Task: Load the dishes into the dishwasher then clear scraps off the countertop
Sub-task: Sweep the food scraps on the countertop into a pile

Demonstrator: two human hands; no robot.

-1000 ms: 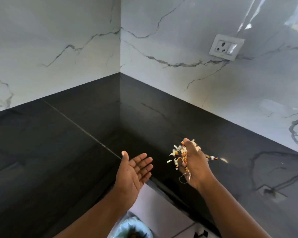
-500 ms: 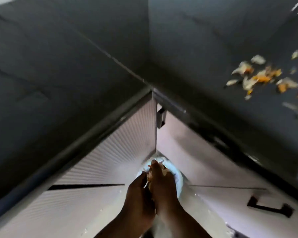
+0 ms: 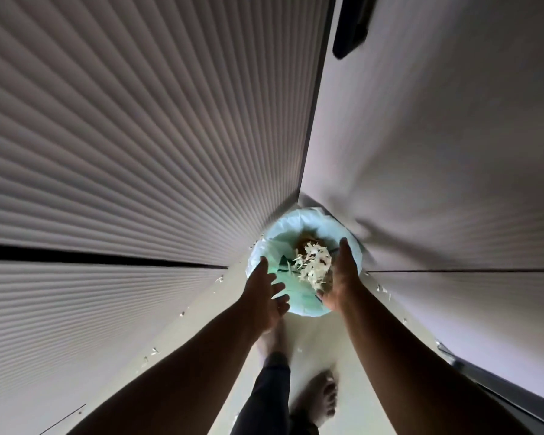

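Observation:
A round bin lined with a pale green bag stands on the floor in the corner between two cabinet fronts. Both my hands hover over its mouth. My left hand is open, palm turned right, fingers spread, with nothing in it. My right hand is open too, palm facing left. A loose clump of pale shredded scraps is at its palm and falling into the bin. The countertop and the dishwasher are out of view.
Ribbed cabinet doors fill the left, smooth doors the right, with a dark handle at top. Small scraps lie on the cream floor along both cabinet bases. My bare feet stand behind the bin.
My view dropped from the countertop to the bin. My hands, pressed together around the scraps half a second ago, have parted and the scraps are dropping into the bag.

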